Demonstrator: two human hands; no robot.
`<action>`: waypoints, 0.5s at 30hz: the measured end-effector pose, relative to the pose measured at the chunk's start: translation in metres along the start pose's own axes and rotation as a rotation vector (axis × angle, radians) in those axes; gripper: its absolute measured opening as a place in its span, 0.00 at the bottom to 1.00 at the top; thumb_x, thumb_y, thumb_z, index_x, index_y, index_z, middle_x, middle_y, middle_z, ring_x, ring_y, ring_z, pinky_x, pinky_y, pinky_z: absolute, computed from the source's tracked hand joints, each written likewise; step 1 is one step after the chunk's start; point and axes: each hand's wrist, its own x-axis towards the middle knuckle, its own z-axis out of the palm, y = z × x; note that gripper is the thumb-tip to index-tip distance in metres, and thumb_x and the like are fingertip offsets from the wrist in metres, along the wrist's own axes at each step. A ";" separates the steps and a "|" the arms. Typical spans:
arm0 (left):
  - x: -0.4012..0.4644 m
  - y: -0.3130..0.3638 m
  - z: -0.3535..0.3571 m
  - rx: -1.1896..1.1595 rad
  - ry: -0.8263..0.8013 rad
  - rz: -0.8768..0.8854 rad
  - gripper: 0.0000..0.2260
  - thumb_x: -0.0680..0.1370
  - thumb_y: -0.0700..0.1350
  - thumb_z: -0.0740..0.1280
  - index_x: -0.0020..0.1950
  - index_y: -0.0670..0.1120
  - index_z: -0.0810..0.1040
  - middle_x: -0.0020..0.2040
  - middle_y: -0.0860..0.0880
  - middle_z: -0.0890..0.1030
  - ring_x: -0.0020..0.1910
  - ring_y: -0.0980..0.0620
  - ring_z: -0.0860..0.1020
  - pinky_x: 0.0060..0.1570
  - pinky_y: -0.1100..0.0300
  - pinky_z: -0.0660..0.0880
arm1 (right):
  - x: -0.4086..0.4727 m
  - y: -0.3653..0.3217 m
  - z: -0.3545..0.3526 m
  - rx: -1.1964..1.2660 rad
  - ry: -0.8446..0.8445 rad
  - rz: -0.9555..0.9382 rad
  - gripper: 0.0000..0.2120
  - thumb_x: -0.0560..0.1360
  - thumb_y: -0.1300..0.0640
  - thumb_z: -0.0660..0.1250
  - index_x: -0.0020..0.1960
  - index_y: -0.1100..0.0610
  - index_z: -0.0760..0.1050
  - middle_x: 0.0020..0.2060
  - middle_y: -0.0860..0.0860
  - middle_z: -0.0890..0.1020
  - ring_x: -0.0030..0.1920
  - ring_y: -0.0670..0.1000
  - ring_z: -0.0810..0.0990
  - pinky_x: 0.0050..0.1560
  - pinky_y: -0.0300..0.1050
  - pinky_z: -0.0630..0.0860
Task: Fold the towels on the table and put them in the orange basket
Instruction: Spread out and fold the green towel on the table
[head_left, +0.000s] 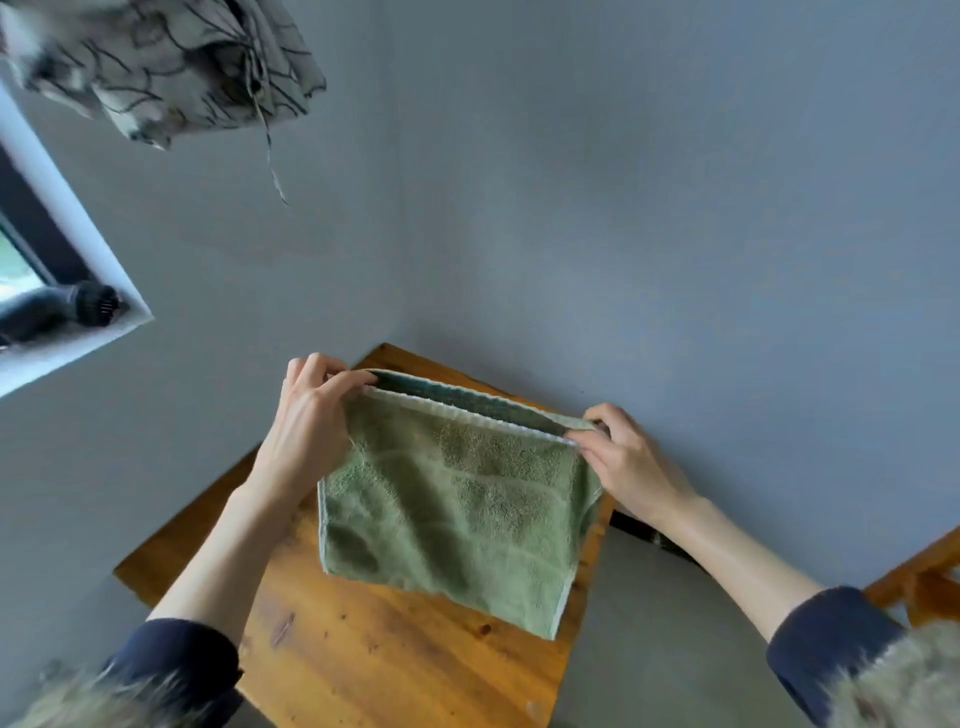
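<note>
Head view shows the left hand (306, 415) pinching one top corner of the green towel (457, 504), and the right hand (628, 462) pinching the other top corner. Both hands hold the towel up in the air, a little above the wooden table (363, 649). The towel looks folded in half, because two edges run side by side along the top between the hands. I think the hands hold the corners together like this so the edges line up and the rest hangs down smooth. The next fold is probably not done yet. The table is brown wood and stands in a corner where two gray walls (675, 208) meet. A window (31, 270) is on the left, with a patterned curtain (166, 57) bunched up above it and a dark thing on the sill. I cannot see the orange basket anywhere. A bit of another wooden thing (930, 571) peeks in on the right.
</note>
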 end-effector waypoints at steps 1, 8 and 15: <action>0.003 -0.004 -0.007 -0.003 0.025 -0.019 0.10 0.75 0.30 0.65 0.51 0.40 0.82 0.46 0.38 0.75 0.49 0.38 0.70 0.51 0.51 0.70 | 0.007 -0.004 -0.005 0.019 0.034 -0.006 0.06 0.68 0.69 0.72 0.44 0.64 0.80 0.41 0.59 0.78 0.36 0.59 0.79 0.33 0.52 0.78; 0.011 -0.017 -0.050 -0.017 0.129 -0.097 0.06 0.74 0.35 0.68 0.48 0.41 0.83 0.43 0.41 0.77 0.47 0.40 0.74 0.49 0.55 0.68 | 0.053 -0.032 -0.039 0.329 0.270 0.188 0.04 0.67 0.68 0.74 0.41 0.66 0.81 0.38 0.57 0.83 0.38 0.52 0.79 0.43 0.37 0.72; 0.013 -0.020 -0.078 0.008 0.110 -0.102 0.07 0.75 0.35 0.68 0.48 0.42 0.84 0.45 0.41 0.78 0.49 0.40 0.73 0.49 0.61 0.65 | 0.066 -0.025 -0.046 0.483 0.214 0.319 0.04 0.69 0.67 0.72 0.43 0.61 0.82 0.38 0.49 0.79 0.39 0.43 0.76 0.40 0.24 0.69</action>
